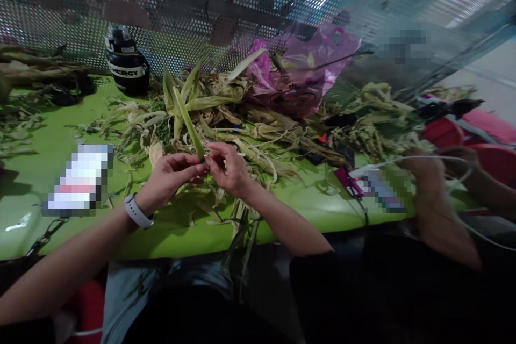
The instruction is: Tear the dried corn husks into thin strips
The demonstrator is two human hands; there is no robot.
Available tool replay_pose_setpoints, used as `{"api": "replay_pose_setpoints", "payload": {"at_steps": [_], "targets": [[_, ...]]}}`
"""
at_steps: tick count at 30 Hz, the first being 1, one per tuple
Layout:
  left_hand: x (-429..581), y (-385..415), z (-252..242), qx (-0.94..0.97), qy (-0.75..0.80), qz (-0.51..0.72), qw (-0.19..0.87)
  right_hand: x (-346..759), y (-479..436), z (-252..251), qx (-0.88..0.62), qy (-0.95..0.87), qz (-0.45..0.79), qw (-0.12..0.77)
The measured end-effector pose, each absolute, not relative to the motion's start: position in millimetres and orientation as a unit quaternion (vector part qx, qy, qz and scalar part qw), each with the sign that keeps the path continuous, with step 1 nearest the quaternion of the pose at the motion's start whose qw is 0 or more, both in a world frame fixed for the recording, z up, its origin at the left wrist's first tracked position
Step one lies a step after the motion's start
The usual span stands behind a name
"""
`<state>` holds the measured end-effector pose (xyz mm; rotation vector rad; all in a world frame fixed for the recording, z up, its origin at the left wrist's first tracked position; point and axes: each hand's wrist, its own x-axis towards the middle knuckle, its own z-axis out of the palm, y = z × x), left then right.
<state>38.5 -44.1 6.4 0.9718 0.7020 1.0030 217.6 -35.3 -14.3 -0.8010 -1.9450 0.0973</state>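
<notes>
A long green corn husk leaf point(188, 126) points up and away from my fingers, its lower end between them. My left hand point(174, 174), with a white watch band point(137, 212) at the wrist, pinches that lower end from the left. From the right, my right hand point(229, 170) has thumb and forefinger closed at the same end, nearly touching the left fingertips. Something tiny and shiny shows at the right fingertips, too small to name. Behind and below the hands lies a loose heap of corn husks point(258, 131), green and dried.
A dark bottle point(124, 62) stands at the back left, before a perforated metal panel point(181, 5). A pink plastic bag point(298, 78) sits on the heap. Phones lie left point(80, 180) and right point(385, 191). At right, a co-worker's arm point(429, 199) reaches over the green table point(161, 242).
</notes>
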Motion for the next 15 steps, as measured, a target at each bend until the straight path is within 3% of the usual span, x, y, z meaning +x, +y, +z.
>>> {"api": "replay_pose_setpoints", "payload": {"at_steps": [8,15], "targets": [[37,-41,6,0.494,0.327,0.434,0.678,216,-42,-5,-0.337,-0.766,0.221,0.502],[38,-42,6,0.511,0.33,0.445,0.657,218,-42,-2,-0.377,-0.714,0.307,0.503]]}}
